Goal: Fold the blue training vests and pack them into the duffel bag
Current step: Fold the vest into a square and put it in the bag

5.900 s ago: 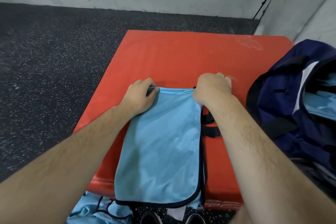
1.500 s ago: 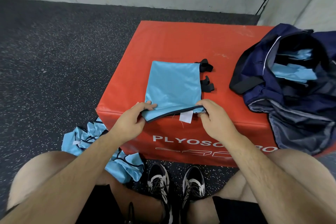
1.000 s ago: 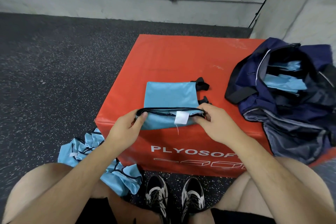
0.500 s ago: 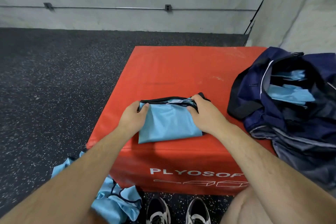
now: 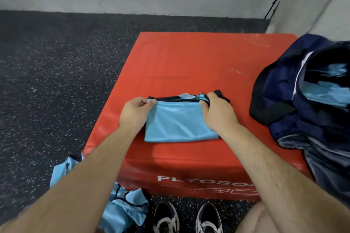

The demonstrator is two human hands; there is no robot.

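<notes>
A light blue training vest [image 5: 180, 121] with black trim lies folded into a small rectangle on the red plyo box [image 5: 189, 62]. My left hand [image 5: 135, 112] pinches its far left corner. My right hand [image 5: 217, 112] grips the far right corner, fingers curled over the black edge. The navy duffel bag [image 5: 284, 100] stands open at the box's right side, with folded blue vests [image 5: 325, 92] inside it. A heap of unfolded blue vests [image 5: 121, 208] lies on the floor at the lower left, partly hidden by my left forearm.
The box stands on dark speckled rubber floor [image 5: 56, 81], with a grey wall [image 5: 132, 0] behind and a wall corner at the right. My two shoes [image 5: 187, 217] are on the floor just in front of the box.
The vest's near edge was lifted and folded over to the far edge, halving it. Both hands moved from the near edge to the far corners and stay there now.
</notes>
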